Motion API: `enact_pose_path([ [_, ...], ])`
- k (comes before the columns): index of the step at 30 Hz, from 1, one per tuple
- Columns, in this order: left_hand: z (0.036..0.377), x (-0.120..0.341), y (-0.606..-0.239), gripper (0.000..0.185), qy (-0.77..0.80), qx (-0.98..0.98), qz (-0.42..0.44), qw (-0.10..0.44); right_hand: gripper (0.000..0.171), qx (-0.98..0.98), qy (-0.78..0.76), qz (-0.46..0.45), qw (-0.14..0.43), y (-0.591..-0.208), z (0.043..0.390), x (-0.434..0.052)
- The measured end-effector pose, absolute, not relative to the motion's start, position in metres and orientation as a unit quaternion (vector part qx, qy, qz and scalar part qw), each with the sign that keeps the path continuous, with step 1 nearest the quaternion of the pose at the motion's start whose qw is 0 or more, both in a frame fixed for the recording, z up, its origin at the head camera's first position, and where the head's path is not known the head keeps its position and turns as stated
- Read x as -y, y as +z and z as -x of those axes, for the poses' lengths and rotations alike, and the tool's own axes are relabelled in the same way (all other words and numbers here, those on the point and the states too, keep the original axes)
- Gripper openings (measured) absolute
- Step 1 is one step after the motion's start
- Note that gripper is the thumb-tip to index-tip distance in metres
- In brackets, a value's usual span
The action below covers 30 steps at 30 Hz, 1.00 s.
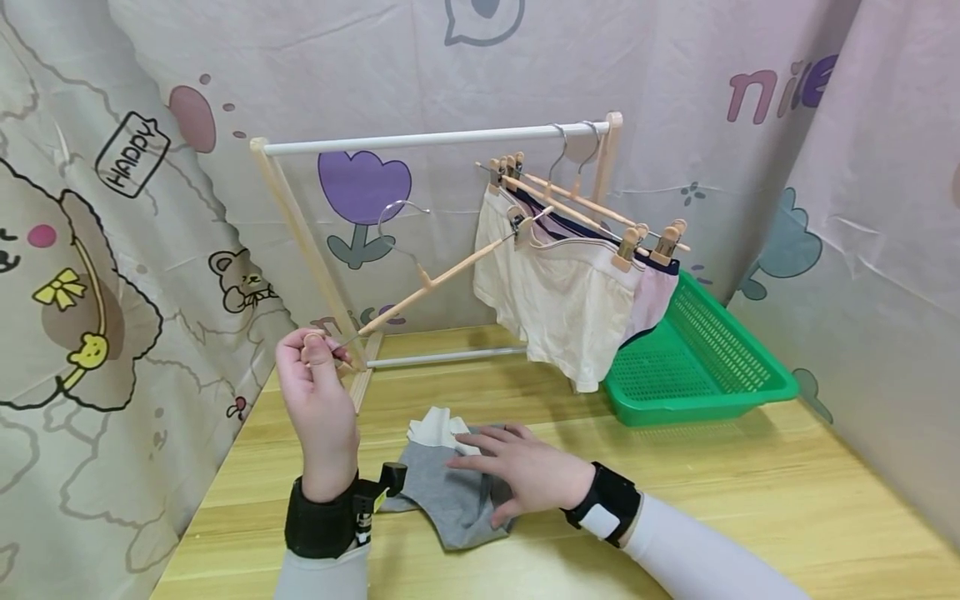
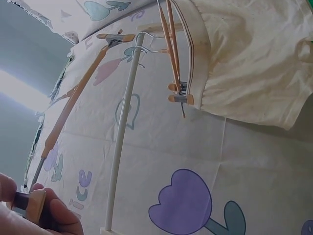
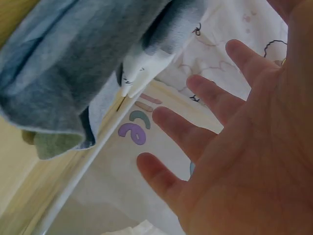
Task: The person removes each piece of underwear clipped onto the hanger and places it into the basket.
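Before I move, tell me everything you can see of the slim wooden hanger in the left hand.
The slim, light-brown, wooden-looking hanger has a curved silver metal hook at mid-bar and a wood-and-metal clip at each end. It tilts, lower toward the left hand, which pinches the near clip. The far clip grips no garment. The hook is not over the straight white rail.

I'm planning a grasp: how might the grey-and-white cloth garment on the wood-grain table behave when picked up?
The grey-and-white cloth garment will probably sag, as it lies softly creased. It looks light, given its thin edges. It seems unlikely to roll, lying low on the table.
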<state>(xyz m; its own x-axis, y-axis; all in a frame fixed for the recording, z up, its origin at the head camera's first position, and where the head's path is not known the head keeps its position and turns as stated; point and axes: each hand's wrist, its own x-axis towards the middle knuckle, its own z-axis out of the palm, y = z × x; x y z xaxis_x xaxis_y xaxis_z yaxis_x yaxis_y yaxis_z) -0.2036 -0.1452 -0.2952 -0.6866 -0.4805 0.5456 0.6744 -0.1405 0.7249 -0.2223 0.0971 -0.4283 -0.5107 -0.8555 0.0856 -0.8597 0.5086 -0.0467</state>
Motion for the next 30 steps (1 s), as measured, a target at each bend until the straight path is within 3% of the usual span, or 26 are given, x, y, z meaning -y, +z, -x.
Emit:
enact_pose_path([
  [12, 0.206, 0.15, -0.293, 0.011, -0.767, 0.487, 0.079, 0.41, 0.097, 0.877, 0.044, -0.478, -0.028, -0.438, 0.224, -0.096],
  [20, 0.206, 0.153, -0.293, 0.013, -0.778, 0.467, 0.091, 0.41, 0.093, 0.875, 0.035, -0.483, -0.022, -0.443, 0.225, -0.095],
  [24, 0.207, 0.153, -0.293, 0.013, -0.779, 0.463, 0.087, 0.413, 0.085, 0.876, 0.033, -0.481, -0.022, -0.444, 0.225, -0.094],
  [30, 0.207, 0.153, -0.293, 0.012, -0.777, 0.463, 0.072, 0.421, 0.06, 0.872, 0.031, -0.488, -0.01, -0.446, 0.226, -0.092],
])
